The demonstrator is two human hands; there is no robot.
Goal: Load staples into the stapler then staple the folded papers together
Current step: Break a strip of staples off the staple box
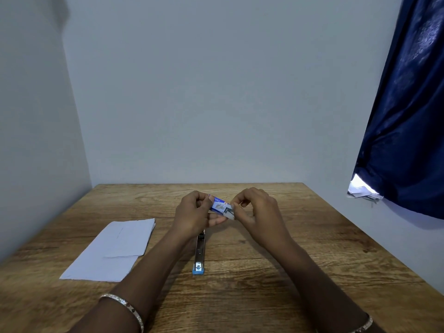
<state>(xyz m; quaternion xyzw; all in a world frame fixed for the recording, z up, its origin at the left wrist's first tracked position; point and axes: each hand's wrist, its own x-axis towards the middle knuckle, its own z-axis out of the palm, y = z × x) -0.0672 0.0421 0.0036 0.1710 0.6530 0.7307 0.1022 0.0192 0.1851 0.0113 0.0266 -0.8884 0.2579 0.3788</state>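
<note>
Above the middle of the brown wood-grain tabletop [264,272], the left hand [193,216] grips a small blue-and-white cardboard staple box [219,205], while the right hand [255,207] pinches its pulled-out end. Beneath them lies the opened metal stapler with a blue tip [199,253]; the folded white papers [113,251] rest at left.

A small blue staple box [219,205] is held above the opened stapler [199,254]; folded white papers [113,251] lie to its left.

Left hand [194,212] and right hand [258,207] meet, fingers curled in pinching grip
</note>
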